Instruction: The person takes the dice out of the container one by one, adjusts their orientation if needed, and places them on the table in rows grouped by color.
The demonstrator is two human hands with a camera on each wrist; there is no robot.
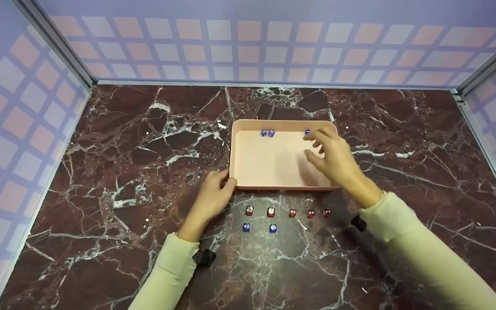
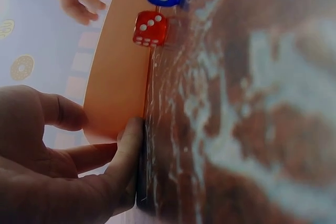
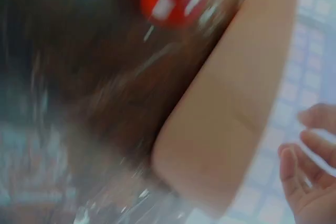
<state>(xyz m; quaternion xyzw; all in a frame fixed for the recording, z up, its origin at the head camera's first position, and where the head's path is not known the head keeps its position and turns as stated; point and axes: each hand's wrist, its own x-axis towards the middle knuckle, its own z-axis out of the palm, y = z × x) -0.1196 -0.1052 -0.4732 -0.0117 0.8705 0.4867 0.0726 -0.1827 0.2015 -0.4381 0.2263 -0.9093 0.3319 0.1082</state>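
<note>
A shallow peach tray (image 1: 274, 187) lies on the marble surface. At its front left corner my left hand (image 1: 215, 191) holds the tray, thumb and fingers about the corner; the left wrist view shows this hand (image 2: 68, 150) close up. My right hand (image 1: 334, 161) hovers over the tray's right part, fingers loosely bent and apart, nothing seen between them. Near its fingertips sits one blue die (image 1: 307, 132), partly covered. Two more blue dice, a left one (image 1: 264, 133) and its neighbour (image 1: 271, 133), lie along the tray's back wall.
In front of the tray runs a row of several red dice (image 1: 292, 212). Closer to me are two blue dice, one on the left (image 1: 246, 227) and one on the right (image 1: 273, 228). Checkered panels (image 1: 248, 54) border the dark marble table (image 1: 144, 142) at the back and sides.
</note>
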